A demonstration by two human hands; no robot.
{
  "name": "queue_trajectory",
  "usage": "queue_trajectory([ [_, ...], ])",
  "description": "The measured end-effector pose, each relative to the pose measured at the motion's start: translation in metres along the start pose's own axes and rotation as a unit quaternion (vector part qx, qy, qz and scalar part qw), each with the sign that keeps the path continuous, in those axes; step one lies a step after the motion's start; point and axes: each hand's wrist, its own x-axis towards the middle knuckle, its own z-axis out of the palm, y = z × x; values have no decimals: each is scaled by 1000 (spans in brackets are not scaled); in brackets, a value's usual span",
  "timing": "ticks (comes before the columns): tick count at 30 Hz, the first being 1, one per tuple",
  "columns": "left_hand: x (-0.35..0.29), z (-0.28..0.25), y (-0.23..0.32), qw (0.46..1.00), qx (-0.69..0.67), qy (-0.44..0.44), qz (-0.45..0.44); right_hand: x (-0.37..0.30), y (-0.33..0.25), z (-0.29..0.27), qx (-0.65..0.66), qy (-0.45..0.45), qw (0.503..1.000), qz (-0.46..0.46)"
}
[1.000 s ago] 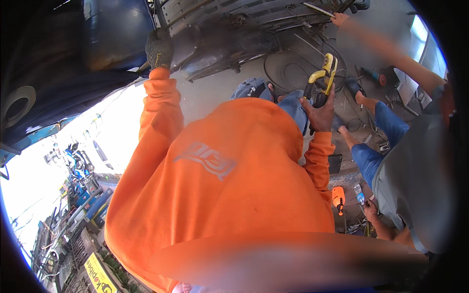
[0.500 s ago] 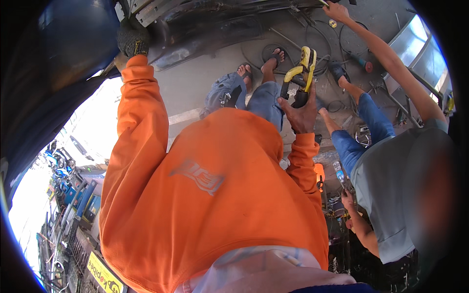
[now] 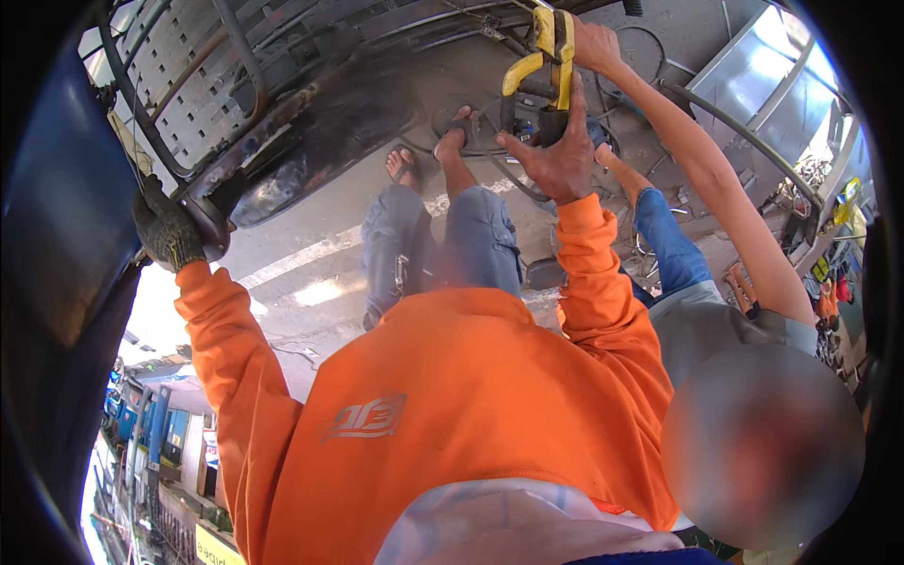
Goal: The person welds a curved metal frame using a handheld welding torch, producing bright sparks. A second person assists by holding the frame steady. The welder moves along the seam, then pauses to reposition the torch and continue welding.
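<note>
My left hand (image 3: 166,232), in a dark work glove, grips the lower edge of a rusty metal frame (image 3: 311,122) with a perforated panel at the upper left. My right hand (image 3: 557,155) is bare and closed on the dark grip of a yellow-handled clamp tool (image 3: 546,52), which it holds up against the frame's bars at the top middle. Both my sleeves are orange. A co-worker's bare hand (image 3: 595,42) reaches to the same spot, right beside the tool's jaws.
My legs in jeans and sandals (image 3: 443,235) stand on grey pavement with a white line. The co-worker in a grey shirt (image 3: 716,320) and blue jeans is close on my right. A dark blue panel (image 3: 56,217) lies at the left, and a metal-framed glass panel (image 3: 772,85) at the upper right.
My right hand has lifted the yellow tool up to the frame's bars. The co-worker's hand now sits beside it. My gloved left hand keeps its hold on the frame edge.
</note>
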Motion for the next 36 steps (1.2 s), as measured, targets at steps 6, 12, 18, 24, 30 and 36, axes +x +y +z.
queue_trajectory([
  [6, 3, 3, -37, 994, -112, 0, -8, 72, 44, 35, 1, 3, 1000, 7],
  [12, 6, -7, -54, 984, -179, -14, -15, 92, 85, 88, 43, 42, 998, 6],
  [18, 9, -24, -58, 995, -78, -40, 54, 79, 107, 109, 40, 60, 997, -3],
  [24, 10, -30, -66, 968, 65, -36, 241, 78, 110, 118, 64, 35, 996, 50],
  [30, 8, -22, -58, 994, -105, -22, 22, 82, 118, 127, 54, 64, 997, 7],
  [36, 11, -27, -57, 992, -123, -17, -5, 84, 120, 132, 39, 66, 997, 6],
])
